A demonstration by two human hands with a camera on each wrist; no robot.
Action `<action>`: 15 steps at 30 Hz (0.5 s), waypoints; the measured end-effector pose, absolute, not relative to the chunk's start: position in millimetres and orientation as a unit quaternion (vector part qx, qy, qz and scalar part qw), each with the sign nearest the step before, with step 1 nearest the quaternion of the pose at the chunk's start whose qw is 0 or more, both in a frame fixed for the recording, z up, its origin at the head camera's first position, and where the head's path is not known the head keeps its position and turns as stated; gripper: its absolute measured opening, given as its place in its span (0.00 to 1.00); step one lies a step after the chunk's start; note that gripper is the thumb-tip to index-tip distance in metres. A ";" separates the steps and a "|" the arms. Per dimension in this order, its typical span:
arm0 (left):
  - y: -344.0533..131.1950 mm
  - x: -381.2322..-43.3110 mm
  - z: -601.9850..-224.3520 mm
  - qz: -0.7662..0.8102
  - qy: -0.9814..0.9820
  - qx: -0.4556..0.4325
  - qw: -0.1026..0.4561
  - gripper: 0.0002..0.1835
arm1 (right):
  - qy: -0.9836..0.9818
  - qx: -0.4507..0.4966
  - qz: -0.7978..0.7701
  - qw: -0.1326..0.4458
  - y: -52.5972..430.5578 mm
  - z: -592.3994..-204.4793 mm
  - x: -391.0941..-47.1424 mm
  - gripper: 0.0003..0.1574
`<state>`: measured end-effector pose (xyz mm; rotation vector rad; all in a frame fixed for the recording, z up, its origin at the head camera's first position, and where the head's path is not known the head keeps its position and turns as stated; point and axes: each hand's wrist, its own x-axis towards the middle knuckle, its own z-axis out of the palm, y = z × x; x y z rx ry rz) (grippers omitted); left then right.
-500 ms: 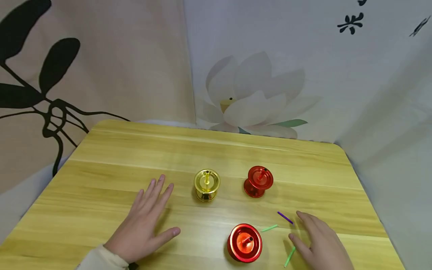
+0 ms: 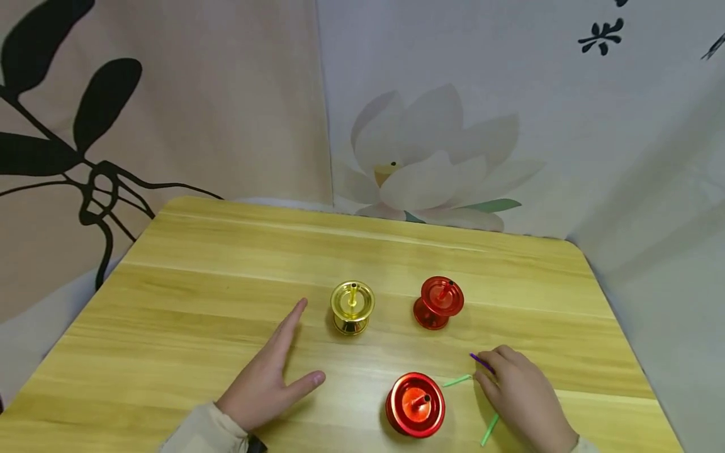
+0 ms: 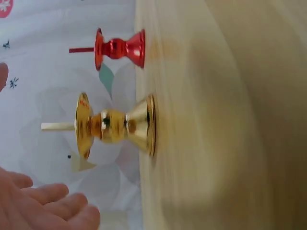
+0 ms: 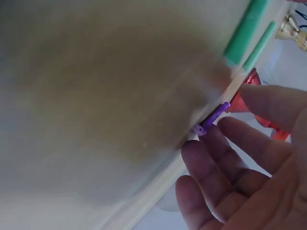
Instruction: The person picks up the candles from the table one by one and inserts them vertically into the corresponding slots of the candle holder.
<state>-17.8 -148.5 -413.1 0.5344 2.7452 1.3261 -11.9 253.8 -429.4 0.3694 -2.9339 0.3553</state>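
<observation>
My right hand (image 2: pixel 523 393) is low over the table's right side, its fingertips at a short, thin purple stick (image 4: pixel 213 117). In the right wrist view the stick lies by the index fingertip, with the thumb (image 4: pixel 273 105) apart above it. Two green sticks, one left of that hand (image 2: pixel 456 380) and one below it (image 2: pixel 489 431), lie close by. My left hand (image 2: pixel 269 374) holds nothing, thumb spread from the straight fingers, left of a gold candle holder (image 2: pixel 352 305). A red candle holder (image 2: pixel 438 299) stands beyond, and another red one (image 2: pixel 415 406) between the hands. Each holder has an upright tube on top.
All of this stands or lies on a light wooden table (image 2: pixel 226 251) with rounded far corners. Behind it hangs a pale cloth (image 2: pixel 453 56) printed with a large flower and dark leaves.
My right hand has moved its fingertips onto the purple stick. The left hand has shifted right and turned more on edge, its fingers now closer together. The head view has shifted slightly.
</observation>
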 end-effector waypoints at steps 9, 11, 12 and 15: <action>-110.0 -5.3 -431.2 0.563 0.792 0.225 0.073 0.53 | -0.983 0.129 0.099 0.084 250.7 -431.7 -22.8 0.05; -100.8 -3.5 -434.5 0.572 0.779 0.241 0.088 0.52 | -0.983 0.126 0.102 0.085 250.4 -432.6 -24.0 0.07; -96.0 -2.9 -435.8 0.578 0.771 0.248 0.098 0.52 | -0.983 0.124 0.105 0.084 250.4 -433.3 -24.5 0.07; -81.7 -1.0 -438.7 0.596 0.749 0.259 0.130 0.51 | -0.984 0.116 0.109 0.079 249.5 -435.7 -25.4 0.08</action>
